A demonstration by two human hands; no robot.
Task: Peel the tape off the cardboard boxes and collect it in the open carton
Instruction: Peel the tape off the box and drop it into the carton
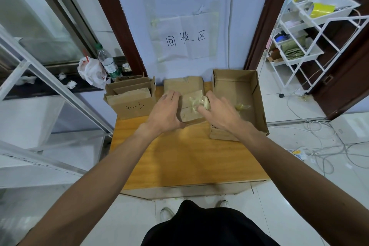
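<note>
A small cardboard box [190, 115] lies at the middle of the wooden table [185, 158]. My left hand [166, 111] holds the box by its left side, thumb at the near edge. My right hand [218, 112] pinches a crumpled strip of yellowish clear tape [197, 103] that still clings to the box top. To the right stands the open carton [257, 102], with a wad of peeled tape [242, 107] on its floor. A flat cardboard box [182, 85] lies behind the held one.
A carton marked "4-3" [129, 102] holding flattened cardboard stands at the table's back left. A white wire rack [311, 34] stands at the right, cables [319, 142] trail on the floor, and a water bottle [108, 64] and plastic bag [89, 71] sit on the left ledge.
</note>
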